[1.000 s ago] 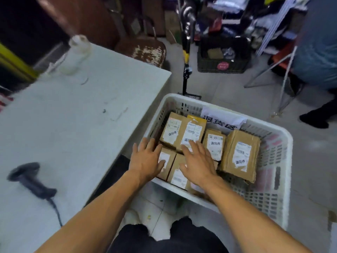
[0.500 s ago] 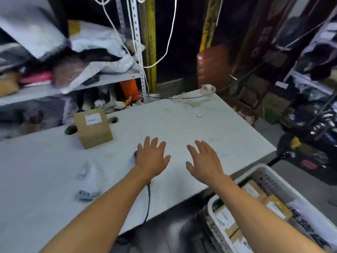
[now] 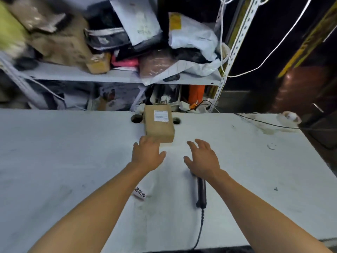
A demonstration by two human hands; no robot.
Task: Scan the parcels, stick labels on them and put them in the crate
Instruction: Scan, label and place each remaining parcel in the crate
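- The parcel, a small brown cardboard box, sits at the far edge of the table, between two round cable holes, with a white printed label on its top face.
- My left hand reaches it with loose, spread fingers; the tips sit at the near left corner, though I cannot tell whether they touch.
- My right hand hovers just short of the box, fingers wide and holding nothing.
- Under my right wrist lies the scanner, cable trailing toward me; a sticker lies beside my left forearm.
- I judge the box stiff, light and dry, easy to take by its two long sides.
- Smooth card could slip; I would clamp both side walls.
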